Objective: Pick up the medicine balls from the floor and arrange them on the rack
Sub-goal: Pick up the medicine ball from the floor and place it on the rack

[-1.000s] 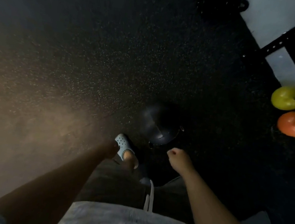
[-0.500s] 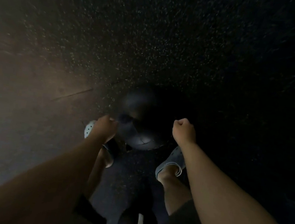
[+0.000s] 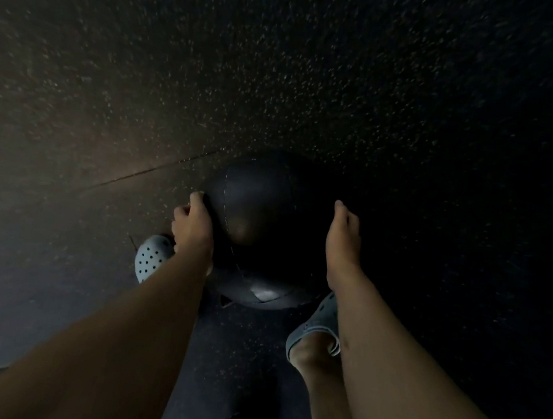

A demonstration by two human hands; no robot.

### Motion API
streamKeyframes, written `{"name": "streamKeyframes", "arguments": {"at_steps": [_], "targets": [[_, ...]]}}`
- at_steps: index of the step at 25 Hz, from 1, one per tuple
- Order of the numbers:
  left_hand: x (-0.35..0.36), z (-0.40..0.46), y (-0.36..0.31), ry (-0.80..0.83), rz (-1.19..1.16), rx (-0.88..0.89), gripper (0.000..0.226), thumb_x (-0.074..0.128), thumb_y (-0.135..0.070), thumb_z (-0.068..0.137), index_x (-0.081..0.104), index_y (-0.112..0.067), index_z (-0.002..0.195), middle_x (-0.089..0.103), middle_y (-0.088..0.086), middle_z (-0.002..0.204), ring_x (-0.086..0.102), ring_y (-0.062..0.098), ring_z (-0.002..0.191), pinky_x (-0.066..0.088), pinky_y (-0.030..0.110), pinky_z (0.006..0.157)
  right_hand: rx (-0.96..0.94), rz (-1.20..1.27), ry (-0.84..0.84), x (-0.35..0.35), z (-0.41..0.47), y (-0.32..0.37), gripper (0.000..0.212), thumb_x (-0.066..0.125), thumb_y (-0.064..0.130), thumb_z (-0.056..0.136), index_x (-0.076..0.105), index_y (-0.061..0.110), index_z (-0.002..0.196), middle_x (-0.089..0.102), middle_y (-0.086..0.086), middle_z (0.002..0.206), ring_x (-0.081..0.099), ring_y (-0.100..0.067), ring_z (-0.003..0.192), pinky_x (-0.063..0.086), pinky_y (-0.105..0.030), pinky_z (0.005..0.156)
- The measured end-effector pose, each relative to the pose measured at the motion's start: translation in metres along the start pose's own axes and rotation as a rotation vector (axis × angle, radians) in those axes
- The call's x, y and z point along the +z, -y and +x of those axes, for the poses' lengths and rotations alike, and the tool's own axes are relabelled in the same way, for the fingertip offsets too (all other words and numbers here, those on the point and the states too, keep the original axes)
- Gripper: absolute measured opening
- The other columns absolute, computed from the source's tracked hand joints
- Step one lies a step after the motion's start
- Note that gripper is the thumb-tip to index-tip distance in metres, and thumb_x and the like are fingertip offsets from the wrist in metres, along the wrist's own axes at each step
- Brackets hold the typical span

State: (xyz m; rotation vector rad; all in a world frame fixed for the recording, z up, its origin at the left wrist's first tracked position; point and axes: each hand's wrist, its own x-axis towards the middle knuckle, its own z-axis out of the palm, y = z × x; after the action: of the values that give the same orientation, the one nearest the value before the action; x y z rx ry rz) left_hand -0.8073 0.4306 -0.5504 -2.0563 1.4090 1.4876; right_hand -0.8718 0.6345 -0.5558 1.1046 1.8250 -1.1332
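A large black medicine ball [image 3: 260, 221] with stitched seams rests on the dark speckled floor, just ahead of my feet. My left hand [image 3: 193, 227] lies against its left side, fingers curled onto the surface. My right hand [image 3: 343, 244] is stretched out flat along the ball's right side, fingers straight. In the dark I cannot tell whether it touches the ball. The rack is out of view.
My feet in pale blue perforated clogs stand either side of the ball, the left clog [image 3: 152, 260] and the right clog [image 3: 316, 331]. A seam [image 3: 134, 176] runs across the rubber floor to the left. The scene is very dim.
I have bent lower over the ball. Both hands went from fists above it down to its sides, and the right hand opened flat. The coloured balls at the right left the view a second ago.
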Motion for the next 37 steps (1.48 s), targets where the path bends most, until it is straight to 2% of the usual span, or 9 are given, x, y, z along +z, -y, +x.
{"name": "streamKeyframes", "arguments": {"at_steps": [6, 11, 14, 16, 21, 26, 29, 33, 37], "targets": [[0.004, -0.149, -0.097, 0.079, 0.085, 0.128, 0.070, 0.042, -0.062, 0.093, 0.048, -0.019, 0.148, 0.046, 0.017, 0.154, 0.044, 0.044, 0.138, 0.035, 0.060, 0.117, -0.026, 0.156, -0.135, -0.107, -0.107, 0.095, 0.066, 0.042, 0.070, 0.094, 0.045, 0.038, 0.151, 0.046, -0.010, 0.158, 0.046, -0.040, 0.141, 0.042, -0.059, 0.114], [0.011, -0.356, -0.206, 0.306, 0.075, 0.413, 0.067, 0.039, -0.061, 0.098, 0.045, -0.018, 0.149, 0.043, 0.014, 0.155, 0.042, 0.042, 0.139, 0.036, 0.060, 0.116, -0.290, 0.386, -0.355, -0.248, -0.249, 0.194, 0.065, 0.043, 0.066, 0.096, 0.047, 0.031, 0.151, 0.049, -0.012, 0.157, 0.049, -0.039, 0.139, 0.040, -0.058, 0.116], [0.017, -0.473, -0.245, 0.413, 0.039, 0.597, 0.063, 0.039, -0.061, 0.097, 0.050, -0.021, 0.144, 0.048, 0.011, 0.151, 0.043, 0.039, 0.137, 0.037, 0.058, 0.114, -0.438, 0.527, -0.508, -0.329, -0.328, 0.227, 0.065, 0.043, 0.061, 0.098, 0.050, 0.026, 0.152, 0.051, -0.013, 0.157, 0.051, -0.037, 0.139, 0.038, -0.046, 0.117], [0.014, -0.566, -0.259, 0.572, 0.026, 0.728, 0.061, 0.041, -0.060, 0.096, 0.052, -0.022, 0.142, 0.049, 0.010, 0.150, 0.044, 0.039, 0.135, 0.038, 0.058, 0.114, -0.539, 0.666, -0.628, -0.393, -0.394, 0.230, 0.065, 0.044, 0.063, 0.098, 0.051, 0.025, 0.152, 0.051, -0.015, 0.157, 0.051, -0.038, 0.140, 0.037, -0.046, 0.119], [0.004, -0.777, -0.247, 0.905, 0.013, 0.923, 0.059, 0.047, -0.059, 0.092, 0.056, -0.022, 0.137, 0.053, 0.011, 0.148, 0.047, 0.043, 0.133, 0.039, 0.055, 0.114, -0.671, 0.901, -0.938, -0.534, -0.549, 0.199, 0.072, 0.043, 0.072, 0.094, 0.054, 0.024, 0.147, 0.056, -0.017, 0.153, 0.050, -0.041, 0.142, 0.037, -0.052, 0.119], [0.003, -0.942, -0.183, 1.150, 0.043, 1.090, 0.068, 0.049, -0.065, 0.096, 0.054, -0.019, 0.145, 0.050, 0.015, 0.154, 0.045, 0.046, 0.139, 0.035, 0.056, 0.118, -0.739, 1.075, -1.158, -0.650, -0.660, 0.133, 0.077, 0.039, 0.079, 0.088, 0.051, 0.031, 0.147, 0.053, -0.017, 0.152, 0.048, -0.043, 0.140, 0.035, -0.056, 0.120], [0.015, -1.009, -0.143, 1.233, 0.029, 1.112, 0.078, 0.052, -0.071, 0.092, 0.055, -0.015, 0.145, 0.051, 0.017, 0.154, 0.045, 0.046, 0.141, 0.032, 0.054, 0.121, -0.768, 1.108, -1.223, -0.705, -0.691, 0.102, 0.079, 0.038, 0.081, 0.085, 0.050, 0.032, 0.146, 0.054, -0.016, 0.150, 0.049, -0.044, 0.138, 0.037, -0.057, 0.118], [0.047, -1.081, -0.101, 1.372, -0.058, 1.081, 0.070, 0.058, -0.071, 0.087, 0.063, -0.018, 0.133, 0.060, 0.014, 0.143, 0.053, 0.043, 0.132, 0.042, 0.054, 0.114, -0.841, 1.140, -1.252, -0.783, -0.703, 0.080, 0.080, 0.037, 0.081, 0.084, 0.048, 0.033, 0.147, 0.054, -0.014, 0.149, 0.049, -0.042, 0.136, 0.038, -0.058, 0.116], [0.085, -1.152, -0.102, 1.382, -0.098, 1.157, 0.070, 0.056, -0.072, 0.088, 0.062, -0.018, 0.133, 0.060, 0.012, 0.142, 0.053, 0.041, 0.132, 0.043, 0.053, 0.112, -0.920, 1.180, -1.276, -0.855, -0.702, 0.093, 0.078, 0.038, 0.079, 0.087, 0.049, 0.031, 0.148, 0.054, -0.014, 0.150, 0.049, -0.044, 0.137, 0.037, -0.059, 0.117]]}}
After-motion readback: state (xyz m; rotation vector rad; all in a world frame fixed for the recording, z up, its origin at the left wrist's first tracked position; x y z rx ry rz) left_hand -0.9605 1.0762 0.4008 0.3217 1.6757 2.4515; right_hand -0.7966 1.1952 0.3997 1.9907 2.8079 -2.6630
